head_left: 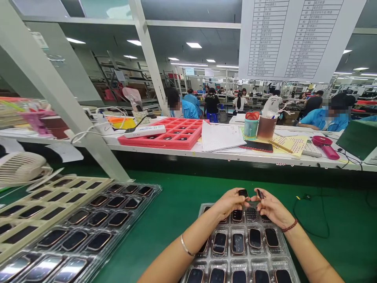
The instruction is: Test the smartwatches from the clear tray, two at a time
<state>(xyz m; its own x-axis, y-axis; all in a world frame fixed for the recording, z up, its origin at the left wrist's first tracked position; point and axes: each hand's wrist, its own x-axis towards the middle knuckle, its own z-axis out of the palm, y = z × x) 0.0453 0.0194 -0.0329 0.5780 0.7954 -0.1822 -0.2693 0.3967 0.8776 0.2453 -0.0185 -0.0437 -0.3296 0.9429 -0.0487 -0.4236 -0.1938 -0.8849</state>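
Observation:
My left hand (230, 203) pinches a dark-screened smartwatch body (243, 193) above the far end of a clear plastic tray (203, 257). A second smartwatch body (260, 193), turned nearly edge-on, is gripped between the fingers of my right hand (272, 207). The two held pieces are close together but apart. Below them the tray holds rows of strapless watch bodies with black screens and copper-coloured rims, such as one watch body (238, 243) near the middle. My forearms hide some of the side pockets.
To the left lie another clear tray of watch bodies (118, 219) and a beige tray (29, 225). A white fan (23, 169) stands behind them. The shelf ahead bears a red compartment tray (173, 143), papers (222, 137) and cups (251, 127). A cable (326, 220) lies right.

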